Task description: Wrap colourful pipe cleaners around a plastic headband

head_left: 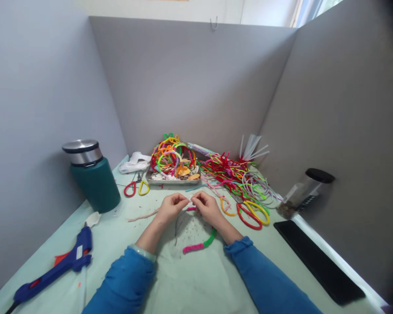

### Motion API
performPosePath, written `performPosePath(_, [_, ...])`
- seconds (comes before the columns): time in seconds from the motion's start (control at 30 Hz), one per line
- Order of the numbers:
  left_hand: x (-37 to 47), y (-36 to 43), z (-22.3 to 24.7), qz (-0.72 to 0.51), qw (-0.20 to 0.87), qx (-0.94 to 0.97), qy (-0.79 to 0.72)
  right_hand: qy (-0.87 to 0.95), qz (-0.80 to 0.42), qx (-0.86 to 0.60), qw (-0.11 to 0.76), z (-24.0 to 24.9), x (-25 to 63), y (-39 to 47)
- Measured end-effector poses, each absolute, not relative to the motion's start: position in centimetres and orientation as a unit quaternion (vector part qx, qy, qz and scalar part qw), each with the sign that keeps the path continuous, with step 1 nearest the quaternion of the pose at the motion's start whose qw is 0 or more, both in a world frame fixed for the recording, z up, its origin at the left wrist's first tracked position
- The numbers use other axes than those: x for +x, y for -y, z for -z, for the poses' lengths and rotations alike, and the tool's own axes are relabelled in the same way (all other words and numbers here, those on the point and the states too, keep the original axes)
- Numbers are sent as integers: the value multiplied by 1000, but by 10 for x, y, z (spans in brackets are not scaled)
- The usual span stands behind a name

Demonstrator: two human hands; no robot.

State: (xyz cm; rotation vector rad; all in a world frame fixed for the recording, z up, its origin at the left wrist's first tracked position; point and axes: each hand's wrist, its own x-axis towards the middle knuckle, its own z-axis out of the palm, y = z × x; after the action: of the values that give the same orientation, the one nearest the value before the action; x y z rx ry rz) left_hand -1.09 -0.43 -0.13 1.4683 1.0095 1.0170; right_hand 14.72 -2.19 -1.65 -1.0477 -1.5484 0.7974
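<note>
My left hand point(173, 206) and my right hand point(207, 208) meet above the middle of the table, thumb and fingertips pinched on each side. What lies between the fingertips is too small to make out. A pale pink pipe cleaner point(143, 216) shows to the left of my left hand, its right end hidden by that hand. Below my right hand rests a curved fuzzy pipe cleaner piece, pink and green point(196, 247), partly covered by the wrist. A short magenta bit point(191, 209) shows just under the fingertips. Dark specks are scattered on the table between my forearms.
Behind my hands stands a metal tray point(170, 182) of colourful rings and shells. A heap of pipe cleaners point(227, 172) lies right, near large scissors point(253, 214); smaller scissors point(136, 188) lie left. Around are a bottle point(96, 183), glue gun point(59, 266), clear jar point(301, 194) and black slab point(317, 261).
</note>
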Motion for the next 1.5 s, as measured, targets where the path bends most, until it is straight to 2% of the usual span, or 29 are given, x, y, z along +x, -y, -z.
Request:
performPosePath(0.27, [-8, 2, 12, -398, 468, 650, -448, 683, -252, -417, 545, 14, 143, 27])
performPosePath(0.57, [-10, 6, 4, -392, 529, 610, -440, 653, -314, -424, 543, 16, 146, 24])
performPosePath(0.9, [-10, -3, 22, -408, 405, 672, -466, 645, -291, -431, 560, 19, 145, 23])
performPosePath(1.0, [-10, -2, 20, -433, 426, 640, -472, 674, -299, -406, 541, 15, 144, 26])
performPosePath(1.2, [-9, 5, 4, -438, 557, 551, -441, 704, -298, -411, 496, 15, 147, 25])
performPosePath(1.37, [-9, 12, -6, -406, 610, 530, -428, 682, -242, -451, 523, 19, 150, 21])
performPosePath(1.5, [-10, 12, -6, -375, 608, 546, -438, 678, -200, -449, 547, 15, 147, 24])
